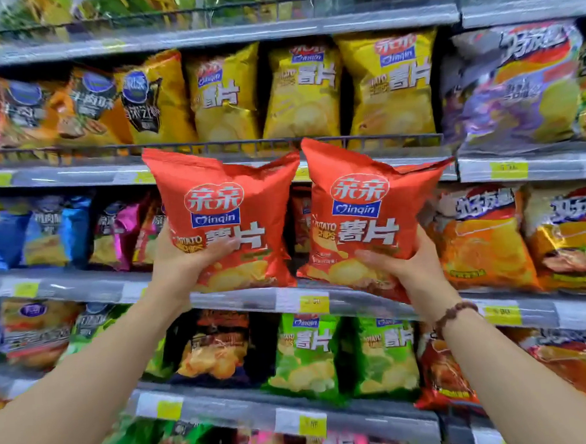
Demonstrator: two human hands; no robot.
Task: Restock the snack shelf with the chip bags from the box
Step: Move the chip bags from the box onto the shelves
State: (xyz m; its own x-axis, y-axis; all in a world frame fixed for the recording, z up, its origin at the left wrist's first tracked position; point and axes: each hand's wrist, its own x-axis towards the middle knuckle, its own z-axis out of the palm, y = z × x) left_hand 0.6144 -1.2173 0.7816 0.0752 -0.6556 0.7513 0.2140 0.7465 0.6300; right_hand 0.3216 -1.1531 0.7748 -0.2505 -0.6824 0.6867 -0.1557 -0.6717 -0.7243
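Observation:
I hold two red Qinqin potato chip bags upright in front of the snack shelf. My left hand (187,259) grips the lower part of the left red bag (221,198). The right red bag (369,196) is gripped at its bottom corner by my right hand (407,266), which wears a bead bracelet. Both bags hover at the middle shelf row (241,300), in front of a dark gap between the bags that stand there. Another red bag (300,218) shows deep in that gap. The box is out of view.
Yellow chip bags (304,94) fill the shelf above. Green bags (306,355) stand on the shelf below. Orange bags (485,241) sit right of the gap, blue and pink bags (59,232) left of it. Price tags line the shelf edges.

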